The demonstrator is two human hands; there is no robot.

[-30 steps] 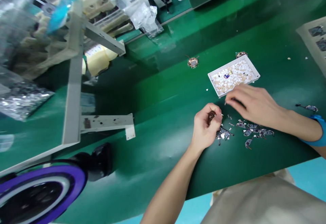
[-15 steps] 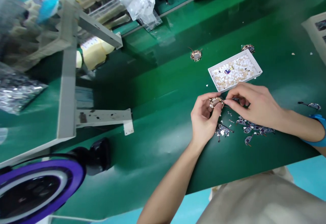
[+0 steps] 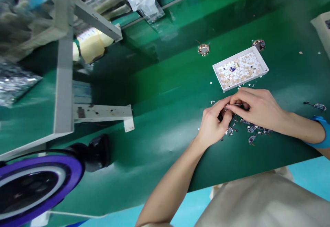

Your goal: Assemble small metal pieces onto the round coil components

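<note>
My left hand (image 3: 213,122) is closed around a small round gold-rimmed housing (image 3: 225,109), now mostly hidden by fingers. Against it, the fingertips of my right hand (image 3: 260,107) are pinched together; whatever is between them is too small and covered to make out. Under and beside my hands lie several small circuit boards (image 3: 252,139) with short wires, plus tiny loose pieces (image 3: 230,130). Just beyond my hands stands a white box (image 3: 241,84) of small white and tan bits. Behind it are one similar round housing (image 3: 204,49) and another (image 3: 259,44) by the box's far corner.
On the left stands a grey metal frame (image 3: 64,82) with bagged parts (image 3: 15,82). A purple-ringed round device (image 3: 74,175) is at the lower left. One more circuit board (image 3: 319,106) lies at the right, and a pale box edge (image 3: 322,31) shows beyond it.
My left hand has turned and come in against the right, so the housing that showed plainly is now mostly covered. The camera view has shifted slightly.
</note>
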